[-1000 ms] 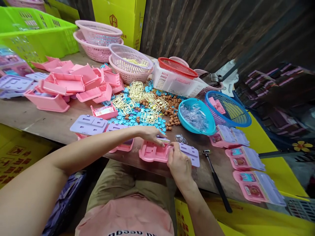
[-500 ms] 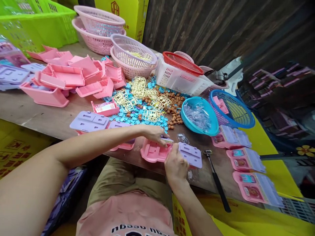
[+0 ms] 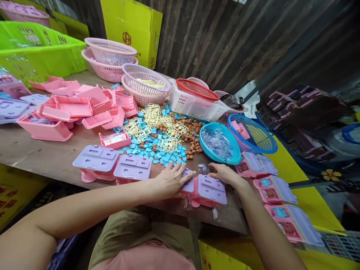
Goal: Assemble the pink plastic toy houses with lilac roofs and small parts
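Because the lavender plastic lid (image 3: 188, 184) beneath the spread left hand (image 3: 170, 182) lies over its pink base, this box already looks assembled, though whether it is fully pressed shut cannot be told. The left hand is open, palm down, its fingers flat across that lid near the front edge of the brown desk (image 3: 42, 154). The right hand (image 3: 227, 175) is beside a small transparent plastic piece (image 3: 202, 168), its fingers loosely bent; whether they pinch anything is unclear.

Just right of the covered box sits another pink box with a slotted lavender top (image 3: 212, 190), and two more lavender-topped boxes (image 3: 97, 158) stand to the left in the same row, so this row seems well advanced. Along the right edge, further pink-and-lavender boxes (image 3: 289, 227) show decorated pink panels and appear to be at a similar or later stage.

Much material remains loose. A heap of pink plastic trays (image 3: 74, 107) fills the left side, and one small pink tray (image 3: 124, 142) holds a wrapped insert. Behind the row lie scattered flat blue pieces (image 3: 165, 155), cream-yellow moulded frames (image 3: 168, 144) and little brown figures (image 3: 194, 133), while a round turquoise basin (image 3: 237, 157) contains many clear plastic parts (image 3: 219, 144).
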`<state>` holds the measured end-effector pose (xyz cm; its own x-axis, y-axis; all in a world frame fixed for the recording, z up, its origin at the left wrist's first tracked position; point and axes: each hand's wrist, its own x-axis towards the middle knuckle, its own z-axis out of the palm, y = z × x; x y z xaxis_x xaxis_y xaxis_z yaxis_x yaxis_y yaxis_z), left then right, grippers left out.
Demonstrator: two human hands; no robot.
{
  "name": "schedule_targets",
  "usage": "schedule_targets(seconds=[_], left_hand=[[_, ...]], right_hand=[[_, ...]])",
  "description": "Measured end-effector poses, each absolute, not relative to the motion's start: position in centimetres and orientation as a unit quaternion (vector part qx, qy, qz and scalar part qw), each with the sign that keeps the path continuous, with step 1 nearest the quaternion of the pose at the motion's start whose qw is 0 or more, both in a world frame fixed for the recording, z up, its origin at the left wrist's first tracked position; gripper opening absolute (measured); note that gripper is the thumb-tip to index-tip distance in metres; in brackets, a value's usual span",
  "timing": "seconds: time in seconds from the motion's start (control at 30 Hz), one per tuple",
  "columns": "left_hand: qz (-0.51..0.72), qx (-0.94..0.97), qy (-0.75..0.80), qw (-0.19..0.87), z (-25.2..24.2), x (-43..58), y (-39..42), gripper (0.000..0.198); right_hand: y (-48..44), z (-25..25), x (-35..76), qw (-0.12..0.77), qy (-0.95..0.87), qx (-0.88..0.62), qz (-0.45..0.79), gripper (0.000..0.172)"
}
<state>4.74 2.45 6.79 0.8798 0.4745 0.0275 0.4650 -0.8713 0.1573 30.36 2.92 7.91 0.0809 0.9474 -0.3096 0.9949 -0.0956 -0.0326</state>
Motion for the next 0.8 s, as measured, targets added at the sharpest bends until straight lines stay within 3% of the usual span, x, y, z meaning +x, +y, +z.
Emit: schedule_targets(seconds=[0.13,0.3,0.47,0.53,0.67,0.8], left_hand=[[-0.012,0.958,0.277,0.072,7.3,0.9,3.4,0.095],[-0.115,0.926,0.357,0.042,8.5,-6.2,4.9,0.097],[-0.113,0.928,0.337,0.108,8.9,-8.1,5.5,0.080],[-0.094,0.928,0.327,0.151,8.9,-8.0,6.0,0.079],[-0.093,0.920,0.307,0.224,9.0,-8.0,7.3,0.078],[-0.103,0.909,0.294,0.278,9.2,-7.8,8.2,0.079]], right_hand=[[4.0,6.1,30.5,0.123,0.692,0.695,-0.151,0.025],[4.4,5.8,30.7,0.142,0.683,0.698,-0.160,0.017],[3.8,7.6,30.3,0.126,0.674,0.720,-0.109,0.046],[2.6,9.1,29.3,0.050,0.679,0.729,-0.069,0.044],[-0.3,11.3,24.2,-0.259,0.666,0.698,-0.049,0.015],[-1.6,10.1,16.4,-0.403,0.638,0.639,-0.148,0.024]])
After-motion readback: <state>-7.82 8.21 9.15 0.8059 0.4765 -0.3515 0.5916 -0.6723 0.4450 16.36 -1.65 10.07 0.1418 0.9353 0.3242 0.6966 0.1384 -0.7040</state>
